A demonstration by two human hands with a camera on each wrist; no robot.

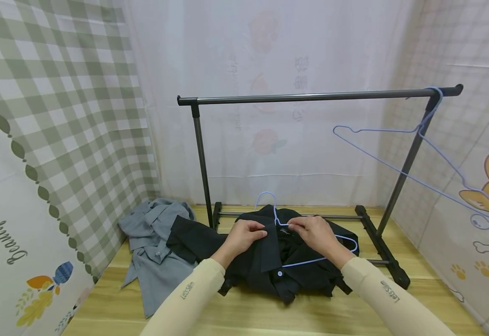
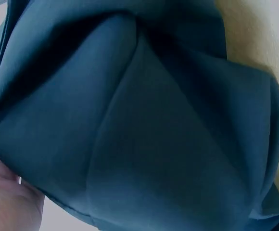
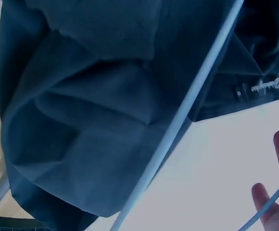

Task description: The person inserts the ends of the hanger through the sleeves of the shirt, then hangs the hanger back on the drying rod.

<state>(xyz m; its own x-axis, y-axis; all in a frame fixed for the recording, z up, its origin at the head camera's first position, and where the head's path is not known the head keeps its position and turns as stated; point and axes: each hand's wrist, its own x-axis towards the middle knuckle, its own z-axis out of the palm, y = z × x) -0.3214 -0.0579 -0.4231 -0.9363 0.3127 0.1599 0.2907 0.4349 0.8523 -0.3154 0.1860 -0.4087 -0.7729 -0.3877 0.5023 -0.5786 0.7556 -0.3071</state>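
A black button-up shirt (image 1: pixel 248 268) lies bunched on the table in front of me. A blue wire hanger (image 1: pixel 303 262) is partly inside it, its hook standing up and its right arm lying over the cloth. My left hand (image 1: pixel 242 240) pinches the shirt's front edge near the collar, hiding part of it. With thumb and fingers, my right hand (image 1: pixel 313 233) pinches the hanger close below its hook. In the right wrist view, the hanger wire (image 3: pixel 178 118) crosses the dark cloth, and a small label (image 3: pixel 267 85) shows inside the shirt. Dark fabric (image 2: pixel 144 134) fills most of the left wrist view.
A grey garment (image 1: pixel 156 252) lies crumpled to the left, partly under a black sleeve. Behind the shirt stands a black metal clothes rack (image 1: pixel 311 97). Another blue hanger (image 1: pixel 379 130) hangs at the rack's right end. Patterned cloth walls enclose the table.
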